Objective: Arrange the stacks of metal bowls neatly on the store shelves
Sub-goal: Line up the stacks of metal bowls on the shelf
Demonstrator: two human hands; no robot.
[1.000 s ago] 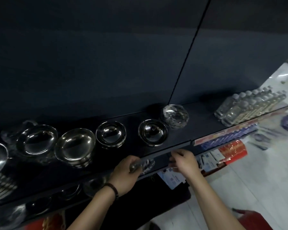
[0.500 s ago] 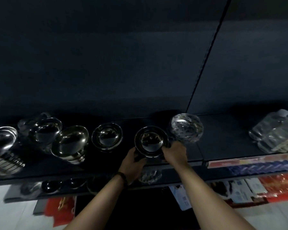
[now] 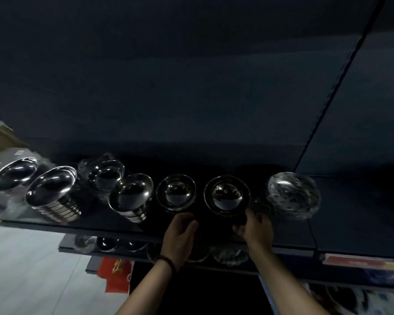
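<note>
Head view: left hand [image 3: 180, 235] loosely curled, empty; right hand [image 3: 256, 228] fingers touch bowl stack [image 3: 226, 196].

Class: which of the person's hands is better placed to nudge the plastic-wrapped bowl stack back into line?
Probably the right hand: it sits just beside the plastic-wrapped bowl stack, while the left hand lies farther off, beyond another stack.

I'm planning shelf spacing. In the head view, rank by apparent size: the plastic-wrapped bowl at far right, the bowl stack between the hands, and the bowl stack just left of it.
1. plastic-wrapped bowl, largest.
2. bowl stack between the hands.
3. bowl stack to its left, slightly smaller; wide-angle distortion makes 2 and 3 too close to separate firmly.
</note>
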